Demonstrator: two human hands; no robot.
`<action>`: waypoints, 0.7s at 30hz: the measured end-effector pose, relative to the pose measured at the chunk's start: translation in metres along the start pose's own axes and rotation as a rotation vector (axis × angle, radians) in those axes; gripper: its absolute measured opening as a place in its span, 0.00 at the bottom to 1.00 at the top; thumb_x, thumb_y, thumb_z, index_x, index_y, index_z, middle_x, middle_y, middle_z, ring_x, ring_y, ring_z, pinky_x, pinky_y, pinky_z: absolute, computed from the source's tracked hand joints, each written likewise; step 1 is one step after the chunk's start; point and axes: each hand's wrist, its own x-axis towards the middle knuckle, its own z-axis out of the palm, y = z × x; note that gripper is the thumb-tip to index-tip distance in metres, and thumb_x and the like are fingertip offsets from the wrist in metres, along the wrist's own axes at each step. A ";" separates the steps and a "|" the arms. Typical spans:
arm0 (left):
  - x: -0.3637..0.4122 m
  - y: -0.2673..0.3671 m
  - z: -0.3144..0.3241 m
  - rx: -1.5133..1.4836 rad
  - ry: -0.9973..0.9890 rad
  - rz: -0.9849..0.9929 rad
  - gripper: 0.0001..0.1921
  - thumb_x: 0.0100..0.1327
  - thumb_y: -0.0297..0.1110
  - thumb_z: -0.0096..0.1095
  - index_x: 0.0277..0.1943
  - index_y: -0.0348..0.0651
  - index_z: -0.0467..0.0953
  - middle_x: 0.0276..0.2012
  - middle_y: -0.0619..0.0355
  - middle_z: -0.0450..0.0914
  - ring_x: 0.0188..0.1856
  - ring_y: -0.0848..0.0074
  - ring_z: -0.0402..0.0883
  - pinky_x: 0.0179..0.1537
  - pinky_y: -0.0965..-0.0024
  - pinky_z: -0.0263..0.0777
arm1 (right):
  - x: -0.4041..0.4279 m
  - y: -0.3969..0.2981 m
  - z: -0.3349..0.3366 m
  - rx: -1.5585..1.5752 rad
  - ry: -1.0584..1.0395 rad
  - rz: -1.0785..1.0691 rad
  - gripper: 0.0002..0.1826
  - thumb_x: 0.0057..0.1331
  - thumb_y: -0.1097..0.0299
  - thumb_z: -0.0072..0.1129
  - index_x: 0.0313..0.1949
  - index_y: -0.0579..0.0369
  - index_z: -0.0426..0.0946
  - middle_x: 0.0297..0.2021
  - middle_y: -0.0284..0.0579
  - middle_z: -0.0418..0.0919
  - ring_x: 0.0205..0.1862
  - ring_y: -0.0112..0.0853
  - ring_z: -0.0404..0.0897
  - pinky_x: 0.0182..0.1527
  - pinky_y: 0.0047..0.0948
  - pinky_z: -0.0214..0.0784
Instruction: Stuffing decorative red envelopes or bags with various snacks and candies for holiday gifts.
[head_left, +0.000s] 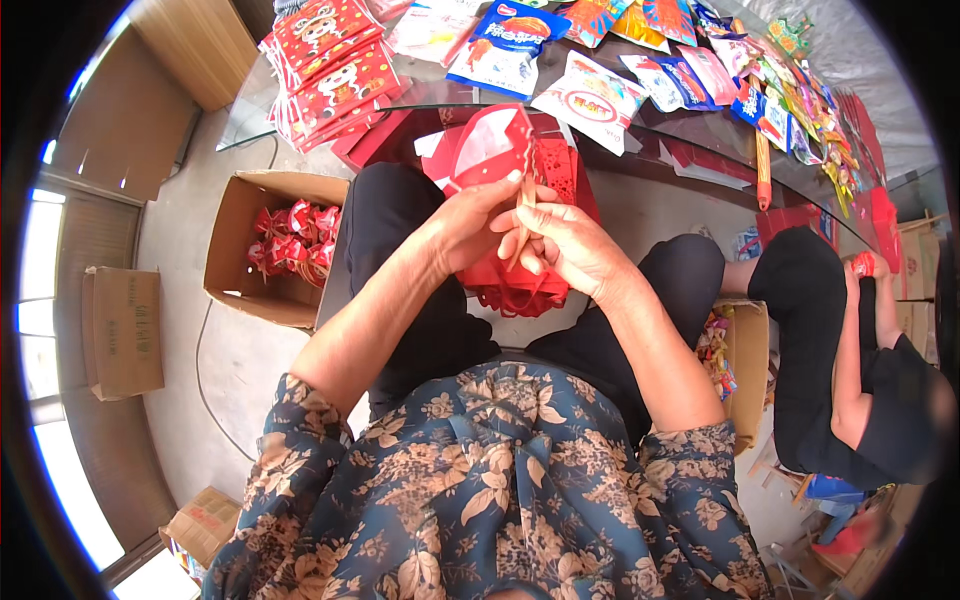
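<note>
My left hand (469, 221) grips a small red pouch (491, 150) with a pale panel by its gathered edge, holding it above my lap. My right hand (566, 236) pinches a tan ribbon-like strip (527, 196) at the same edge; its fingers are curled close to those of my left hand. The strip's loose end hangs below the fingers. Between my knees, under both hands, lies a heap of red bags (525, 292), one with a cut-out pattern. My hands partly hide the heap.
A glass table (247, 120) ahead holds stacked red printed bags (330, 75), snack packets (592, 101) and sweets (795, 90). Left, a cardboard box (217, 247) contains red bundles (296, 240). Another box (750, 352) with wrapped sweets stands right, beside a seated person (810, 360) holding something red.
</note>
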 end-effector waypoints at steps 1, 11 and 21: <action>0.005 -0.001 -0.006 -0.007 -0.001 0.002 0.26 0.79 0.47 0.37 0.52 0.30 0.76 0.39 0.50 0.82 0.45 0.65 0.84 0.49 0.59 0.78 | 0.000 0.003 0.002 0.043 0.000 -0.002 0.20 0.76 0.57 0.50 0.50 0.64 0.77 0.34 0.48 0.83 0.26 0.23 0.76 0.28 0.17 0.66; 0.023 -0.006 -0.022 -0.152 0.140 0.071 0.20 0.76 0.43 0.48 0.51 0.31 0.76 0.49 0.45 0.81 0.49 0.64 0.83 0.49 0.59 0.82 | 0.005 0.029 0.011 0.259 0.011 0.076 0.25 0.77 0.53 0.46 0.61 0.62 0.70 0.46 0.55 0.82 0.28 0.27 0.77 0.30 0.21 0.68; 0.012 -0.001 -0.027 -0.140 0.257 0.112 0.19 0.78 0.42 0.44 0.48 0.33 0.77 0.45 0.50 0.83 0.43 0.68 0.82 0.47 0.64 0.79 | 0.007 0.044 0.022 0.311 -0.016 0.105 0.30 0.75 0.48 0.48 0.65 0.59 0.65 0.47 0.58 0.82 0.28 0.30 0.79 0.29 0.24 0.66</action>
